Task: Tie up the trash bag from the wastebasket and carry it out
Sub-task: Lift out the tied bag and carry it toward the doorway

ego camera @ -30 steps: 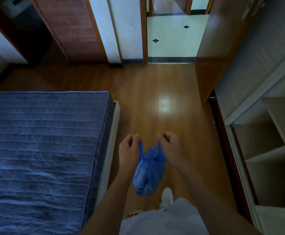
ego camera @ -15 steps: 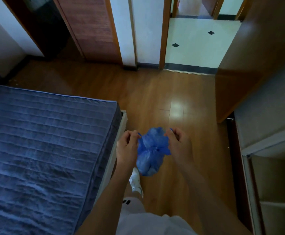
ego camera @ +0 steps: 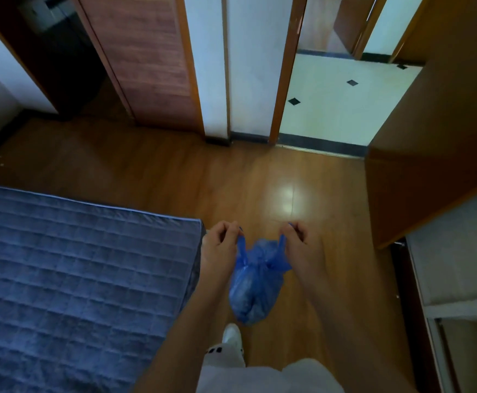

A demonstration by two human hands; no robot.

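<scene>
Above the wooden floor [ego camera: 152, 177], beside the corner of the blue quilted mattress [ego camera: 70, 268], a small blue trash bag [ego camera: 255, 282] is hanging between two hands. The left hand [ego camera: 220, 248] is pinching one twisted ear of the bag, fingers curled shut, and the right hand [ego camera: 299, 245] is pinching the other. A white shoe [ego camera: 231, 334] is showing below the bag.

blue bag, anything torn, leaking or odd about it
Nothing stands out. The blue bag hangs whole between the left hand and right hand, each pinching one handle, with nothing spilled on the wooden floor below.
</scene>
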